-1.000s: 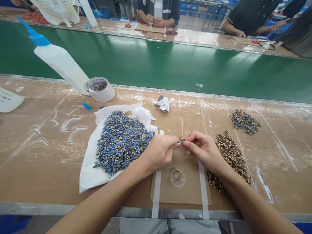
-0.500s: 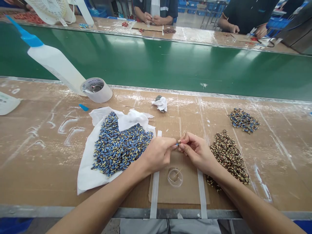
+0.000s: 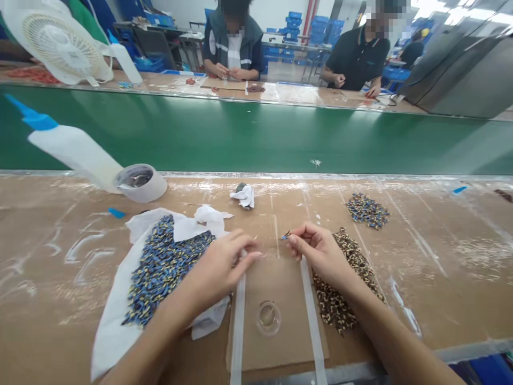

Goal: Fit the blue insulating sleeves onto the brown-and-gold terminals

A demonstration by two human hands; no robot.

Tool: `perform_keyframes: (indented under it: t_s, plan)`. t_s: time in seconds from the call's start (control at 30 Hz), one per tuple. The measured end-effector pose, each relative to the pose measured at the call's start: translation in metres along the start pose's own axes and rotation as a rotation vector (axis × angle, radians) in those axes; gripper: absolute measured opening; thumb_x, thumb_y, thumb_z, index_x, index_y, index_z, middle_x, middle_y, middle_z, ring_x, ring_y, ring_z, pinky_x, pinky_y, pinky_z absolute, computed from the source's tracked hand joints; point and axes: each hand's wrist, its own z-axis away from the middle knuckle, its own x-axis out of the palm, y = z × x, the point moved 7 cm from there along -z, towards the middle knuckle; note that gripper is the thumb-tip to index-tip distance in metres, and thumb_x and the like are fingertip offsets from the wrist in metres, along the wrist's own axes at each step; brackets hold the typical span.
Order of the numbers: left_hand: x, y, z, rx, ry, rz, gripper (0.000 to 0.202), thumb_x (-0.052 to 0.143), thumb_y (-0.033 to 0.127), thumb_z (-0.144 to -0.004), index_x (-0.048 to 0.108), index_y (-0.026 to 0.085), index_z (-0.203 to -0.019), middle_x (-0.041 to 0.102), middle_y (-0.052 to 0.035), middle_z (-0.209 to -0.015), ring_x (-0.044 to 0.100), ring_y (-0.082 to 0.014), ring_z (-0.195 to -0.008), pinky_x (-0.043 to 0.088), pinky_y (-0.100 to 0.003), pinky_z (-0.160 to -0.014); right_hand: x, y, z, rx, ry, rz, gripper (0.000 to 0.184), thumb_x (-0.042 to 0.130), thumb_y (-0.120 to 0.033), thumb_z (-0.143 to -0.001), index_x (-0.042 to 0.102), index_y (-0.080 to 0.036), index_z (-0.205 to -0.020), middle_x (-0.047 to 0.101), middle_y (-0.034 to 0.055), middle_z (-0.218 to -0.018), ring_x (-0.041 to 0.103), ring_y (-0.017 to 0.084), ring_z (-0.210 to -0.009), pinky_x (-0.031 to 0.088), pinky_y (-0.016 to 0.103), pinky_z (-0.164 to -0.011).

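Observation:
Between thumb and forefinger, my right hand (image 3: 315, 246) pinches a small blue and dark piece (image 3: 286, 235). My left hand (image 3: 228, 262) is apart from it, thumb and fingers spread with nothing visible between them. Under and beyond that hand, a heap of small blue, yellow and black pieces (image 3: 160, 267) lies on a white sheet (image 3: 110, 326). Beside my right hand is a heap of small brown and cream pieces (image 3: 352, 262). Farther back lies a smaller pile of blue and yellow pieces (image 3: 367, 210). A small clear round dish (image 3: 268, 319) sits on the taped cardboard (image 3: 290, 347) between my forearms.
A white bottle with a blue nozzle (image 3: 76, 152) leans against a tape roll (image 3: 142, 183) at the left. A crumpled white scrap (image 3: 243, 196) lies behind my hands. Beyond runs a green belt (image 3: 200, 133); two people work across it, near a fan (image 3: 60, 45).
My hands have parted. The left let go and moved left and down with its fingers spread, while the right kept the small piece. The camera view tilted up and shifted right.

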Motion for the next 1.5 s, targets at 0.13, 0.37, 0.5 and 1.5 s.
perform_keyframes:
  t_s: [0.13, 0.37, 0.5, 1.5]
  plan:
    - [-0.032, -0.046, 0.010, -0.189, 0.130, -0.302, 0.022, 0.048, 0.039, -0.090, 0.058, 0.020, -0.082, 0.058, -0.0048, -0.087, 0.054, -0.0228, -0.080, 0.040, -0.033, -0.070, -0.096, 0.007, -0.011, -0.003, 0.313, 0.237, 0.029, 0.063, -0.046, -0.079, 0.064, -0.017, -0.082, 0.066, 0.0047, -0.071, 0.059, 0.018, -0.063, 0.045, 0.029, -0.057]
    - [-0.025, -0.063, 0.016, -0.167, 0.112, -0.402, 0.016, 0.049, 0.033, -0.086, 0.058, 0.021, -0.080, 0.056, -0.0071, -0.089, 0.051, -0.0281, -0.087, 0.041, -0.040, -0.076, -0.199, 0.038, -0.001, 0.099, 0.748, 0.574, 0.038, 0.062, -0.044, -0.071, 0.070, -0.011, -0.088, 0.066, 0.0100, -0.065, 0.057, 0.023, -0.059, 0.041, 0.037, -0.060]
    - [-0.033, -0.057, 0.013, -0.149, 0.115, -0.344, 0.016, 0.052, 0.032, -0.085, 0.059, 0.021, -0.076, 0.058, -0.0058, -0.085, 0.051, -0.0255, -0.083, 0.040, -0.038, -0.076, -0.188, 0.032, -0.001, 0.052, 0.766, 0.622, 0.042, 0.058, -0.043, -0.077, 0.068, -0.011, -0.102, 0.068, 0.0106, -0.071, 0.059, 0.023, -0.062, 0.043, 0.037, -0.062]
    - [0.005, -0.006, 0.001, -0.043, 0.064, 0.290, 0.016, 0.053, 0.015, -0.086, 0.065, 0.015, -0.076, 0.067, -0.0015, -0.070, 0.062, -0.0133, -0.069, 0.048, -0.026, -0.065, -0.041, -0.010, 0.007, -0.115, 0.072, 0.271, 0.024, 0.055, -0.037, -0.089, 0.067, -0.018, -0.099, 0.068, 0.0061, -0.083, 0.064, 0.018, -0.074, 0.050, 0.031, -0.065]
